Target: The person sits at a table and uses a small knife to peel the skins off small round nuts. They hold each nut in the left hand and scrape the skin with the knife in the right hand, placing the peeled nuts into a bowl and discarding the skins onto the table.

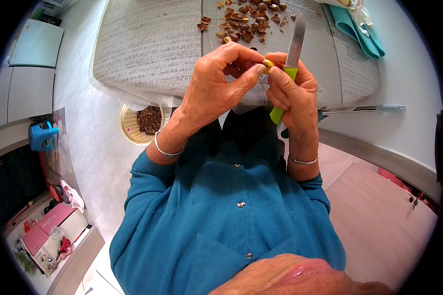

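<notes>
A yellow peeled nut kernel (268, 65), apparently a chestnut, is pinched between the fingertips of both hands above the near edge of the table. My left hand (221, 77) grips it from the left with thumb and forefinger. My right hand (293, 88) touches its right side with the thumb and also holds a knife with a green handle (290, 73), its blade pointing up and away. Beyond the hands, brown chestnuts and broken shells (247, 22) lie scattered on the table. Whether the fingers hide other pieces cannot be told.
The table (144, 48) has a grey patterned cover under clear plastic. A cream plastic basket (127, 129) with brown shell pieces stands on the floor at the left, below the table edge. A folded teal cloth (361, 35) lies at the back right, by a white wall.
</notes>
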`<state>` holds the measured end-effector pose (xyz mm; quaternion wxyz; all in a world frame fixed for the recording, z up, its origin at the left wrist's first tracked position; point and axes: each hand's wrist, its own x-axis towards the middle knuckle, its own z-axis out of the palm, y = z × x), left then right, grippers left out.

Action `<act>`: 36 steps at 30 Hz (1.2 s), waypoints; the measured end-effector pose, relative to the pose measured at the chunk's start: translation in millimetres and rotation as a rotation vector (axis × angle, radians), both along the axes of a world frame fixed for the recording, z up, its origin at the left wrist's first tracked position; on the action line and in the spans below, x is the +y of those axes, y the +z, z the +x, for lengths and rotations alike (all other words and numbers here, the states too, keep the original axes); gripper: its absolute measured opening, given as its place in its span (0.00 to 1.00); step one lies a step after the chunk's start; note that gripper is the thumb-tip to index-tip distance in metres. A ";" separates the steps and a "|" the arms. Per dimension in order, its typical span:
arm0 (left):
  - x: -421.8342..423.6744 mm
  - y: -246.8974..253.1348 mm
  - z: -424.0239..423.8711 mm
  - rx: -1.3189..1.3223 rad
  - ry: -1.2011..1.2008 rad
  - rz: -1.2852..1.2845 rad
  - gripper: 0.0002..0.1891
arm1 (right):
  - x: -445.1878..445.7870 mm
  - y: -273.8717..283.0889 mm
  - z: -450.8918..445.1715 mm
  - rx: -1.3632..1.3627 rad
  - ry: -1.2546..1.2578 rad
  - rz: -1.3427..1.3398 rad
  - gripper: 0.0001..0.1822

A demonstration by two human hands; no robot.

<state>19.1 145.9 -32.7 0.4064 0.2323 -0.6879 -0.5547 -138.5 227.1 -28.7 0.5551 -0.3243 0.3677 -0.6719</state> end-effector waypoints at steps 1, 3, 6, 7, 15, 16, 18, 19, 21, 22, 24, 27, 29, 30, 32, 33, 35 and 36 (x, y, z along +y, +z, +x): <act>0.0 0.3 0.5 0.000 0.006 -0.009 0.09 | 0.9 1.8 1.7 0.066 -0.022 0.003 0.13; 0.4 1.9 1.9 -0.025 0.013 0.003 0.08 | 2.9 2.4 3.6 0.303 -0.096 0.006 0.13; 0.9 4.0 4.5 -0.067 0.006 0.072 0.07 | 4.4 1.7 5.2 0.491 -0.160 -0.018 0.13; 0.2 3.6 5.3 -0.060 -0.005 0.099 0.07 | 4.7 1.3 5.3 0.526 -0.174 -0.031 0.12; -2.7 9.7 8.2 -0.083 -0.103 0.144 0.07 | 6.9 5.7 5.6 0.671 -0.195 -0.027 0.11; -2.9 10.5 8.6 -0.090 -0.108 0.155 0.07 | 7.2 6.5 5.9 0.718 -0.204 -0.025 0.10; -3.1 9.3 8.6 -0.073 -0.105 0.170 0.07 | 7.3 8.4 8.4 0.805 -0.238 -0.067 0.10; -3.5 6.4 7.7 -0.049 -0.097 0.174 0.07 | 7.1 9.0 9.7 0.848 -0.254 -0.089 0.10; -3.3 3.9 6.7 -0.024 -0.085 0.178 0.07 | 6.9 9.5 11.3 0.889 -0.265 -0.092 0.09; -3.1 3.5 6.5 -0.024 -0.082 0.178 0.07 | 6.8 9.5 12.0 0.910 -0.272 -0.093 0.09; -3.0 2.1 5.8 -0.033 -0.069 0.171 0.06 | 5.0 7.8 12.9 0.944 -0.292 -0.131 0.09; -3.6 0.9 5.6 -0.074 -0.048 0.146 0.05 | 3.3 6.7 14.0 0.965 -0.303 -0.162 0.09; -3.8 1.9 7.1 -0.121 -0.040 0.123 0.04 | 4.1 6.5 14.5 0.946 -0.285 -0.129 0.09; -3.3 2.7 6.6 -0.096 -0.038 0.152 0.04 | 5.8 6.5 15.0 0.925 -0.267 -0.090 0.09; -2.1 4.4 4.8 -0.048 -0.034 0.211 0.03 | 6.8 6.2 12.3 0.641 -0.155 -0.007 0.10; -2.9 5.1 4.6 -0.046 -0.016 0.216 0.03 | 6.7 6.1 6.6 0.382 -0.068 0.037 0.10; -5.5 6.0 6.1 -0.042 0.019 0.225 0.04 | 4.2 5.5 1.0 0.059 0.031 0.073 0.11; -6.8 4.6 6.4 -0.079 0.052 0.121 0.04 | 2.1 3.9 -0.5 -0.007 0.048 0.067 0.12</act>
